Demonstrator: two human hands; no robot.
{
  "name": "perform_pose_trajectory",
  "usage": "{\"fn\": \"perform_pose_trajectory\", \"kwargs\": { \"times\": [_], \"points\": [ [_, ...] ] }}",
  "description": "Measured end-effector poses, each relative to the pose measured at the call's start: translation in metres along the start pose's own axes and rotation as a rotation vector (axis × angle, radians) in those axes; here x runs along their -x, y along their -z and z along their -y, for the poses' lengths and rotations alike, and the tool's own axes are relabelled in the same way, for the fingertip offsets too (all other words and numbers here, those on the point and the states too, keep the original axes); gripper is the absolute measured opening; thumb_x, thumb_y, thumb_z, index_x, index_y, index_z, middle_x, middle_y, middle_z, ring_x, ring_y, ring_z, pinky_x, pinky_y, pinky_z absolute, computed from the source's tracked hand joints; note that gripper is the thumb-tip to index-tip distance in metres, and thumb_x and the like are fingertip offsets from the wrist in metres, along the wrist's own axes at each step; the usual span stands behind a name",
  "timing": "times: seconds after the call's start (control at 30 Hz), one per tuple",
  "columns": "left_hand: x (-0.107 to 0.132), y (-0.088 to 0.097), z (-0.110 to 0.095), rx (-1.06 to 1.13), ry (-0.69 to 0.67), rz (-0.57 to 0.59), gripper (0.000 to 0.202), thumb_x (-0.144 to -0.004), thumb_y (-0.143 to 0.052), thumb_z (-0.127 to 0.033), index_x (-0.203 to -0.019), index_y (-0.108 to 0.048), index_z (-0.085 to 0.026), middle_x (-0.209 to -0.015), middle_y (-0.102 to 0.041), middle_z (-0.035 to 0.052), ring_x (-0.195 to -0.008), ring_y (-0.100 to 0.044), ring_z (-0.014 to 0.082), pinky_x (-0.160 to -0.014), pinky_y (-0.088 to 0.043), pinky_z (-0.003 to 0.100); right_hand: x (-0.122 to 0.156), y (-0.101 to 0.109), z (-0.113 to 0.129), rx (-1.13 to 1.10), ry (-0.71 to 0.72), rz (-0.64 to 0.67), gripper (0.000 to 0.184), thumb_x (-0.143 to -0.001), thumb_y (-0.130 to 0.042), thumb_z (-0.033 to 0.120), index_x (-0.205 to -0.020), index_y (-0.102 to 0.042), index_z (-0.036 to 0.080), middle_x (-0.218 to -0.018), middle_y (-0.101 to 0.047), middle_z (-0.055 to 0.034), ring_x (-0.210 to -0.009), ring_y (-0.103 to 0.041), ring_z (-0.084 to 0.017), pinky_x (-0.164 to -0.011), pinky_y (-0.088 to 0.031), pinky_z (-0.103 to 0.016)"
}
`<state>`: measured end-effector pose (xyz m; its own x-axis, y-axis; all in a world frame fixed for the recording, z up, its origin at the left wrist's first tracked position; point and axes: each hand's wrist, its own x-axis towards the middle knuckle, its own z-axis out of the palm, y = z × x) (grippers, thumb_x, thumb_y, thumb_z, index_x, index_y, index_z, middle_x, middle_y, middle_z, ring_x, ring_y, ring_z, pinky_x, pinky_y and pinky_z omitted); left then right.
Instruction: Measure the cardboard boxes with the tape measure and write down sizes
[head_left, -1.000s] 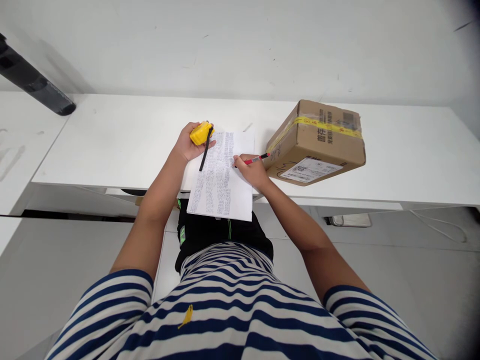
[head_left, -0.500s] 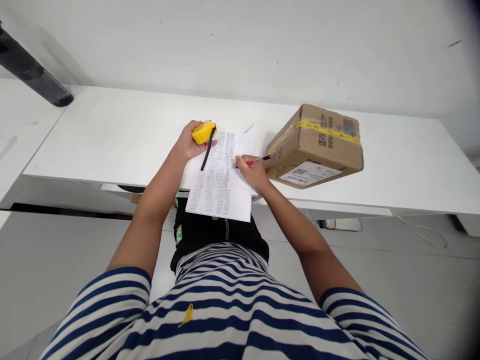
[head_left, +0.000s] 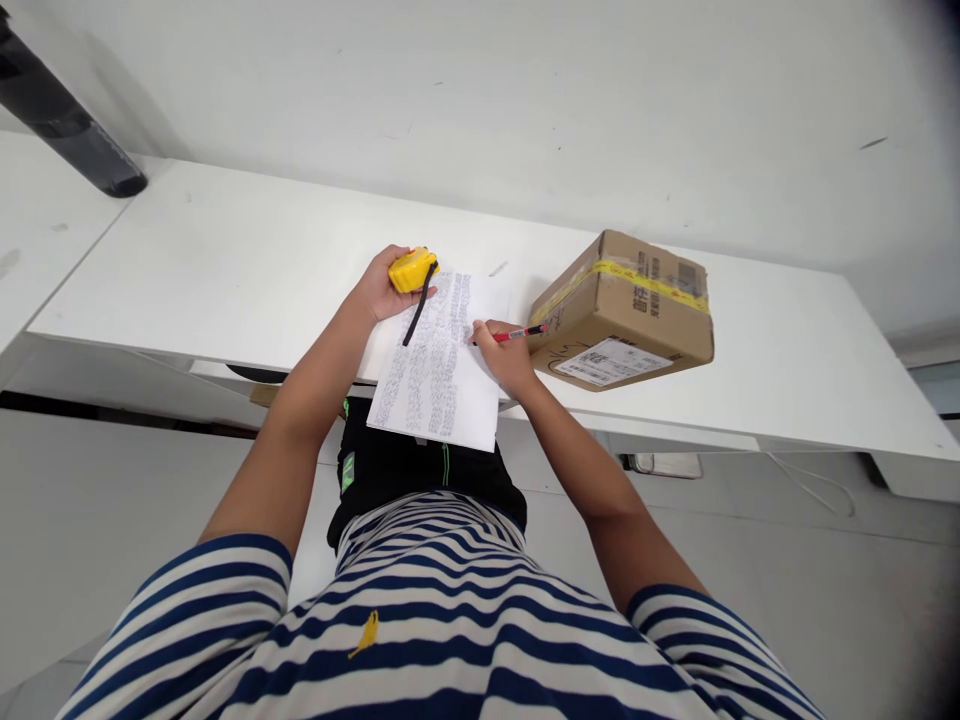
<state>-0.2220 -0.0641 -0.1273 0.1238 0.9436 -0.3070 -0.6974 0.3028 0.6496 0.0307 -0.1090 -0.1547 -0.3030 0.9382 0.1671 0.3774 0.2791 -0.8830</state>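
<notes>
A yellow tape measure point(head_left: 412, 271) with a black wrist strap is in my left hand point(head_left: 381, 290), whose fingers are closed round it. The strap point(head_left: 417, 315) trails over a sheet of paper point(head_left: 480, 405) covered with columns of blue handwriting. Part of that paper hangs past the table's front edge. My right hand point(head_left: 508, 358) rests on the paper's right side and grips a red pen point(head_left: 520, 333), its tip down at the writing. Just right of this hand stands a taped cardboard box point(head_left: 630, 310) with a white shipping label point(head_left: 615, 365).
The white table point(head_left: 262, 250) runs along a pale wall point(head_left: 480, 120). A dark cylindrical post point(head_left: 82, 130) leans in at the upper left. Below the table on the right lie a pale flat object point(head_left: 667, 465) and a white cable point(head_left: 814, 485).
The whole view has shifted and tilted slightly, so the table and box appear turned a little. Both hands keep their grips, and the pen stays at the paper.
</notes>
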Motion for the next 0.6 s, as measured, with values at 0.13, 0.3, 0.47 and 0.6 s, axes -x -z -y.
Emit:
{"fn": "perform_pose_trajectory", "kwargs": {
  "times": [0.13, 0.3, 0.47, 0.6],
  "points": [
    [-0.0007, 0.0011, 0.0004, -0.007, -0.005, 0.007, 0.021, -0.087, -0.069, -0.029, -0.106, -0.069, -0.019, -0.091, -0.082, 0.0064, -0.080, -0.076, 0.0208, -0.085, -0.065, 0.038, -0.0001, -0.0003, -0.0012, -0.002, -0.018, 0.009, 0.051, -0.095, -0.055, 0.063, -0.060, -0.053, 0.027, -0.062, -0.057, 0.0003, -0.072, -0.057, -0.020, -0.075, -0.047, -0.038],
    [-0.0009, 0.0005, 0.0002, -0.013, -0.008, 0.002, 0.023, -0.087, -0.068, -0.029, -0.108, -0.069, -0.019, -0.089, -0.082, 0.0057, -0.077, -0.076, 0.0201, -0.084, -0.066, 0.038, -0.0007, -0.0001, -0.0016, -0.050, -0.005, 0.035, 0.047, -0.095, -0.055, 0.060, -0.063, -0.063, 0.025, -0.066, -0.064, -0.0009, -0.072, -0.061, -0.021, -0.078, -0.048, -0.039],
    [-0.0002, -0.0011, 0.0000, -0.007, 0.004, -0.003, 0.023, -0.088, -0.067, -0.029, -0.108, -0.069, -0.019, -0.089, -0.081, 0.0050, -0.076, -0.076, 0.0197, -0.084, -0.065, 0.037, -0.0005, -0.0006, -0.0017, -0.017, 0.005, 0.013, 0.048, -0.096, -0.054, 0.058, -0.061, -0.059, 0.026, -0.062, -0.060, 0.0002, -0.069, -0.058, -0.020, -0.074, -0.045, -0.038],
    [0.0003, -0.0016, 0.0002, -0.004, 0.009, 0.009, 0.020, -0.089, -0.066, -0.029, -0.106, -0.069, -0.018, -0.088, -0.081, 0.0050, -0.076, -0.076, 0.0194, -0.085, -0.064, 0.037, -0.0002, -0.0006, -0.0012, -0.008, 0.005, -0.025, 0.049, -0.097, -0.053, 0.057, -0.059, -0.054, 0.027, -0.060, -0.057, 0.0003, -0.067, -0.055, -0.019, -0.072, -0.044, -0.037]
  ]
}}
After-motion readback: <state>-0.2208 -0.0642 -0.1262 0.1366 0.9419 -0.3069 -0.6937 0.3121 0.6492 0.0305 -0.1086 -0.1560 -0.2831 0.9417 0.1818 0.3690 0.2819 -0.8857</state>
